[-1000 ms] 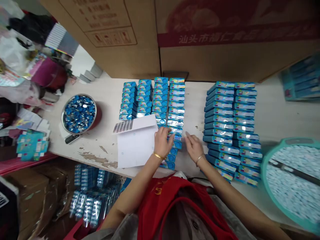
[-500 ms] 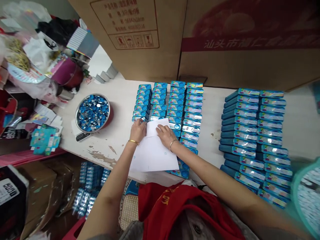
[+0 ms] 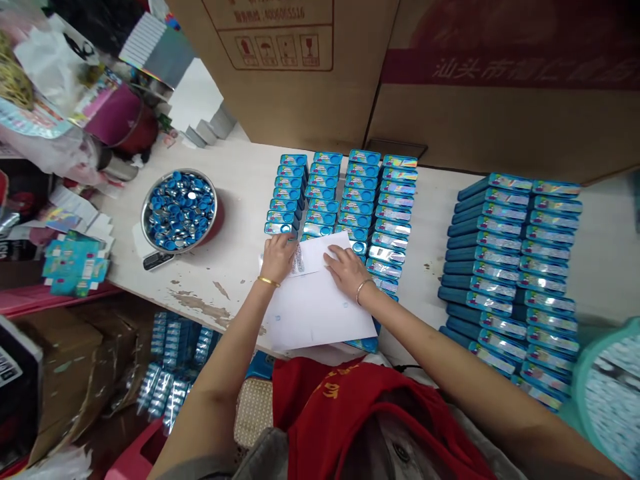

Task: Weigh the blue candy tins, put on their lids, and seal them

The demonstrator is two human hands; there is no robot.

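Observation:
A large white paper sheet (image 3: 320,313) lies over part of the rows of small blue boxes (image 3: 323,193) in front of me. Across its upper edge is a smaller white paper strip (image 3: 320,255), with a grey patterned patch near its left part. My left hand (image 3: 280,260), with a gold bangle, has its fingers closed together at the strip's left part; the fingertips partly hide it. On the strip's right part rests my right hand (image 3: 349,273), fingers apart and laid on the paper.
Left on the table stands a metal bowl (image 3: 216,220) of blue-and-silver caps, near a dark-handled tool (image 3: 157,260). More blue boxes (image 3: 495,253) stand in rows at the right, beside a turquoise tub (image 3: 583,373). Large cartons (image 3: 310,100) close off the back.
The view has shifted slightly. My hands have moved a little further apart along the paper strip, and a grey patterned patch now shows beside my left fingers.

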